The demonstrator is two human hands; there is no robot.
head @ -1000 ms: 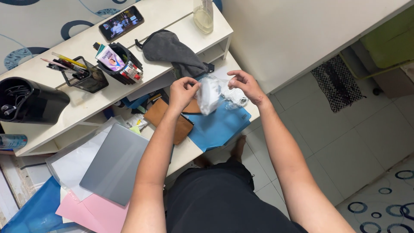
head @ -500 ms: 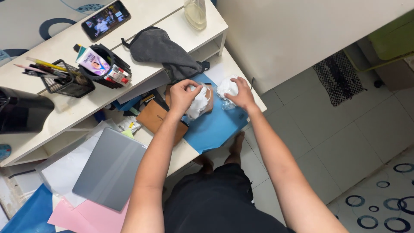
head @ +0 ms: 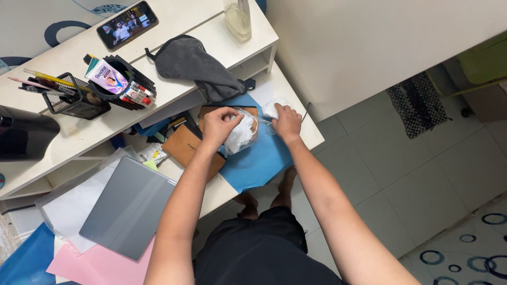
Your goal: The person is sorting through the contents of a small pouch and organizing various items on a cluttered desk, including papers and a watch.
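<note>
Both hands have come down since a second ago, from holding the white bundle up in the air to working low over the desk, and the right hand has drawn in closer to the desk's far corner.

The white bundle (head: 240, 134) looks like soft crumpled white material inside a clear, shiny wrapper; whether it is cloth or paper cannot be told from this height. A second white wad (head: 274, 107) of the same stuff lies just beyond it, joined to it by a stretch of the clear film.

The bundle sits just above the blue folder (head: 259, 158), which lies on the white desk (head: 311, 138) beside a brown wallet (head: 187, 146). The left hand (head: 221, 124) is at the bundle's left side, its fingertips pinched shut on the upper edge of the wrapper. The right hand (head: 287, 121) is at the other end, palm down, fingers curled and pressing on the second wad near the desk's corner, so the bundle lies between the two hands.

Both forearms reach forward from the bottom of the view and converge, wrists bent slightly inward. A grey pouch (head: 198, 66) rests on the raised shelf just behind the hands, and a grey laptop (head: 129, 206) lies well to the left.
</note>
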